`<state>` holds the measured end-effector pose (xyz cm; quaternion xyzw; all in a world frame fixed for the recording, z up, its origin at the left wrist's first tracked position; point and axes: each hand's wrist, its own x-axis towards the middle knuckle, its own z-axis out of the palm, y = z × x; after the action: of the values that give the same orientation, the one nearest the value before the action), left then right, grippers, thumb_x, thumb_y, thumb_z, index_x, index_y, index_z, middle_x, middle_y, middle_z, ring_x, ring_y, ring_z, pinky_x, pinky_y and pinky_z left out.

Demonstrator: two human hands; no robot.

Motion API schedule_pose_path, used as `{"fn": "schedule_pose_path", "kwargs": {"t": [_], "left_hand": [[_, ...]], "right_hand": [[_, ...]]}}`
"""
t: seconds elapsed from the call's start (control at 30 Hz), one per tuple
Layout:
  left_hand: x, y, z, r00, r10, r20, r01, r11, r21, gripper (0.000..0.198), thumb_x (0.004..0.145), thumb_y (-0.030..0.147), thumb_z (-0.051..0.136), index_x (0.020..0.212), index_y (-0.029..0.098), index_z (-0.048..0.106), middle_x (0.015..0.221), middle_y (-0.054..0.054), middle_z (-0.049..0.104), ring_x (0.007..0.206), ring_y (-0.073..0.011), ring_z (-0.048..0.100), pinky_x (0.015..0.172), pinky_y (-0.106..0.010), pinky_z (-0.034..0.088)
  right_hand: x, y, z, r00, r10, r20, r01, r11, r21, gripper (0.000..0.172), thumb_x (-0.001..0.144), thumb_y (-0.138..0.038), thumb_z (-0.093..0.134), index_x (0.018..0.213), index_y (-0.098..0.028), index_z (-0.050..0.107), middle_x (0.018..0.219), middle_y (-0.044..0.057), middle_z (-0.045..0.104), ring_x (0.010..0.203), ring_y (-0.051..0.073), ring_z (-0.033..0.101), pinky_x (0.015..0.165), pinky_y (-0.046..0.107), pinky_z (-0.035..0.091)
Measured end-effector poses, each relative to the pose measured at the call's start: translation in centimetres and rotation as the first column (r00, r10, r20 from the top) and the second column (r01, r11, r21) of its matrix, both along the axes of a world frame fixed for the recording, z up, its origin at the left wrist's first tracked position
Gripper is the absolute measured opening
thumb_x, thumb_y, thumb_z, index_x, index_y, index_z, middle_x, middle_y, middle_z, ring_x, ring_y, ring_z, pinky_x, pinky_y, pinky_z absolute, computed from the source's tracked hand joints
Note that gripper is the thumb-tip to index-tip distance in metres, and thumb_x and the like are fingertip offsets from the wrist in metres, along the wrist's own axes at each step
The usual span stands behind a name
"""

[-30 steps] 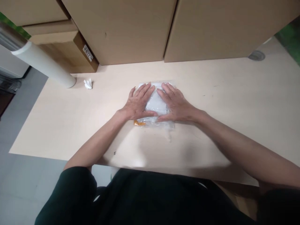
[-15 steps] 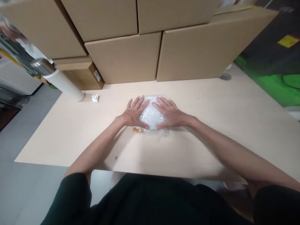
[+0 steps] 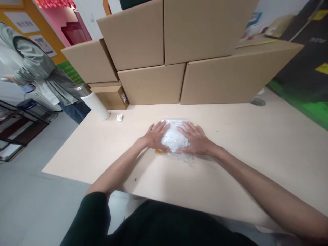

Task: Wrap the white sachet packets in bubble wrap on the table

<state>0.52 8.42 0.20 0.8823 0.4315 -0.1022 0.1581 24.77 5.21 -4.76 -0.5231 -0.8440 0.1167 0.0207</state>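
Observation:
A white package in clear plastic wrap lies flat on the pale tabletop, with a bit of orange at its lower left corner. My left hand rests on its left side, fingers spread and palm down. On the right side lies my right hand, fingers apart as well. Both hands touch the wrap without grasping it. The white middle of the package shows between them, and loose clear plastic sticks out at the near edge. What is inside the wrap I cannot make out.
Cardboard boxes are stacked along the table's back edge. A white bottle with a metal cap stands at the back left, near a crumpled white scrap. Beyond the table's left side stands a person, near a dark shelf rack.
The camera view has tilted up and turned left, so more of the room and the person shows. My hands keep their places on the package.

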Motion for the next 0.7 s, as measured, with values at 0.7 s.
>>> {"fn": "schedule_pose_path", "kwargs": {"t": [0.7], "left_hand": [[-0.4, -0.9, -0.5, 0.991, 0.032, 0.13, -0.021, 0.997, -0.081, 0.119, 0.07, 0.062, 0.073, 0.159, 0.021, 0.005, 0.165, -0.013, -0.01, 0.152, -0.0331, -0.009, 0.121, -0.054, 0.012]], "right_hand": [[0.8, -0.7, -2.3, 0.994, -0.027, -0.105, 0.042, 0.989, 0.144, 0.097, 0.078, -0.082, 0.046, 0.157, -0.03, 0.024, 0.166, 0.009, 0.012, 0.151, 0.038, 0.008, 0.115, 0.057, 0.027]]}}
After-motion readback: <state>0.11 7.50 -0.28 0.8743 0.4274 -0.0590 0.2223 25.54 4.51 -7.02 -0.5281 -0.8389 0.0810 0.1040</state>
